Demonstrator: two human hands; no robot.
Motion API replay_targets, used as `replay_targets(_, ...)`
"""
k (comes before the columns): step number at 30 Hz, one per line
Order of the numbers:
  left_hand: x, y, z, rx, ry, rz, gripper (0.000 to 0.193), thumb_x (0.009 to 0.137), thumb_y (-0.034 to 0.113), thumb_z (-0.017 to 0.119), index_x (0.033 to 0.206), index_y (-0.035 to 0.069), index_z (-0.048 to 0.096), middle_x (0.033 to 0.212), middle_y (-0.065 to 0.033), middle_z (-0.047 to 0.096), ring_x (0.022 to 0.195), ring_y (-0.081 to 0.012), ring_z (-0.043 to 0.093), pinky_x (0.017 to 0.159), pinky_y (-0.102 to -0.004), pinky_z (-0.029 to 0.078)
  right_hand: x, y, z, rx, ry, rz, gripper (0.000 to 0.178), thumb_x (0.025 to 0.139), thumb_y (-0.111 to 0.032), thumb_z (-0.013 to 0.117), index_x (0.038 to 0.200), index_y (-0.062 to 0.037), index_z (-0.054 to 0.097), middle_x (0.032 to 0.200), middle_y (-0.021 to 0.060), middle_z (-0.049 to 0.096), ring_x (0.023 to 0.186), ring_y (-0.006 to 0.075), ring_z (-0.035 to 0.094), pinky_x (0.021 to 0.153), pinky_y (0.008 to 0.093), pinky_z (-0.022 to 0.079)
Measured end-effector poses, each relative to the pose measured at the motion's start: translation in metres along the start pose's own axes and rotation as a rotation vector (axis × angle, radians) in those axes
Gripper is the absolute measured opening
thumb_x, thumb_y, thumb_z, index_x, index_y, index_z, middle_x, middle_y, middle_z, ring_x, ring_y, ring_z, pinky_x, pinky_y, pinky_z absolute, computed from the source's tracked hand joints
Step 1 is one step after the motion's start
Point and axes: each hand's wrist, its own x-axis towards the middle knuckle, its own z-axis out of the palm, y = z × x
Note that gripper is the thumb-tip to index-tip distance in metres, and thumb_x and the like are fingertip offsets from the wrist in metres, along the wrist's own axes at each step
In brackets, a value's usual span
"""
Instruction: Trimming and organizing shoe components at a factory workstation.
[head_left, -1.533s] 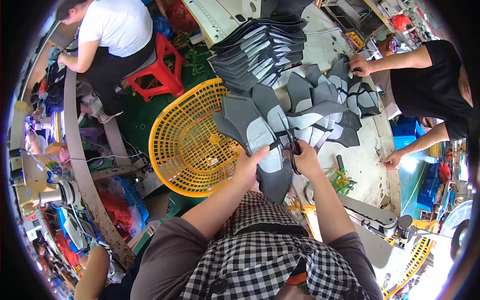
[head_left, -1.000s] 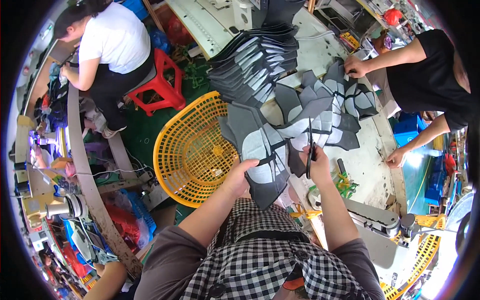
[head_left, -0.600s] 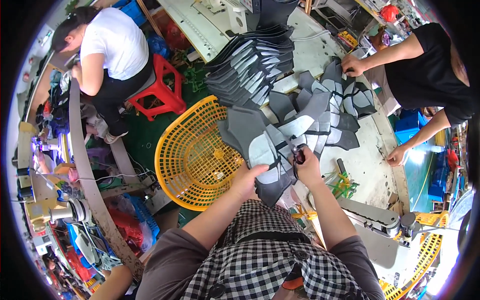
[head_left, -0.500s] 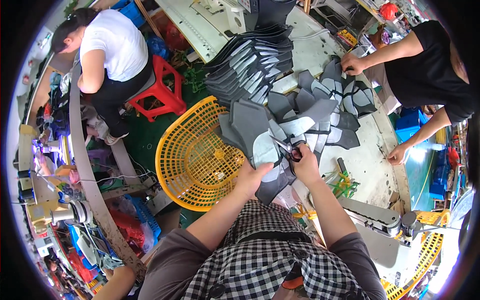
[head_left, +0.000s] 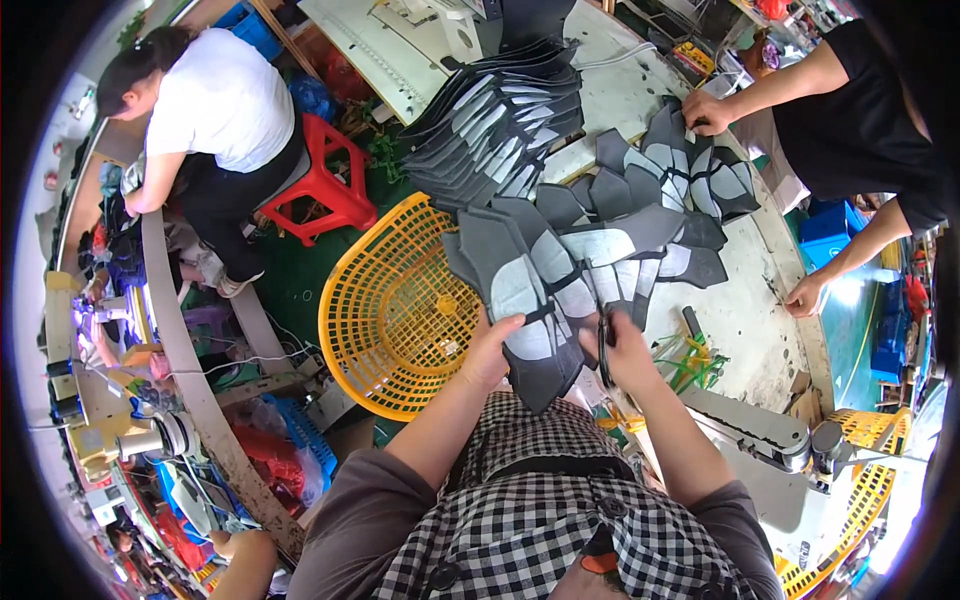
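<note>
My left hand [head_left: 488, 352] pinches a strip of joined dark and light grey cut pieces [head_left: 517, 287] at its near left edge, thumb on top. In my right hand [head_left: 628, 352] are black-handled scissors [head_left: 604, 350], seen nearly edge-on beside the strip; whether the blades touch it I cannot tell. The strip runs away to the right into a loose heap of similar pieces [head_left: 690, 262] on the table. Behind it stands a tall, neatly layered stack of such pieces [head_left: 490, 130].
A yellow plastic basket [head_left: 335, 345] stands left of my hands. Green and yellow ties [head_left: 698, 368] lie on the white table [head_left: 755, 335] at right. A person in black [head_left: 850, 125] touches the heap's far end. Another person [head_left: 222, 100] sits on a red stool [head_left: 345, 205].
My right hand has turned the scissors from pointing across the strip to nearly edge-on, shifting slightly nearer me. The held strip lies flatter, showing more light grey panels.
</note>
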Motion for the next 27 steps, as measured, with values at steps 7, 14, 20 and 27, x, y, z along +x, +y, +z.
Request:
replay_targets(7, -0.005, -0.002, 0.001, 0.004, 0.057, 0.102, 0.071, 0.076, 0.009, 0.059, 0.138, 0.009, 0.024, 0.130, -0.0120, 0.044, 0.116, -0.0267, 0.046, 0.097, -0.0388, 0.039, -0.021, 0.024, 0.002, 0.407, -0.706, 0.468, 0.072, 0.074, -0.071, 0.052, 0.084, -0.0003, 0.054, 0.060, -0.0008, 0.044, 0.048, 0.0109, 0.046, 0.049, 0.0236, 0.040)
replay_targets(14, -0.004, -0.001, -0.019, -0.085, -0.026, -0.023, 0.058, 0.077, 0.010, 0.058, 0.131, 0.003, 0.037, 0.124, -0.0118, 0.051, 0.110, -0.0245, 0.052, 0.095, -0.0374, 0.041, -0.010, 0.014, -0.003, 0.425, -0.742, 0.524, 0.066, 0.073, -0.070, 0.056, 0.077, -0.0045, 0.054, 0.059, -0.0011, 0.043, 0.048, 0.0085, 0.043, 0.046, 0.0214, 0.037)
replay_targets(20, -0.009, 0.003, -0.014, -0.078, -0.023, -0.028, 0.054, 0.077, 0.009, 0.058, 0.127, 0.001, 0.040, 0.118, -0.0117, 0.055, 0.105, -0.0251, 0.055, 0.092, -0.0371, 0.043, -0.008, 0.025, -0.002, 0.534, -0.784, 0.492, 0.063, 0.074, -0.069, 0.056, 0.073, -0.0060, 0.052, 0.055, -0.0024, 0.042, 0.046, 0.0081, 0.041, 0.044, 0.0209, 0.035)
replay_targets(27, -0.011, 0.001, -0.010, -0.074, -0.066, -0.087, 0.059, 0.072, 0.003, 0.059, 0.128, 0.000, 0.040, 0.119, -0.0120, 0.055, 0.108, -0.0261, 0.055, 0.095, -0.0387, 0.042, -0.019, 0.026, 0.018, 0.466, -0.567, 0.447, 0.067, 0.076, -0.070, 0.051, 0.070, -0.0031, 0.053, 0.050, -0.0009, 0.041, 0.038, 0.0115, 0.044, 0.038, 0.0247, 0.037)
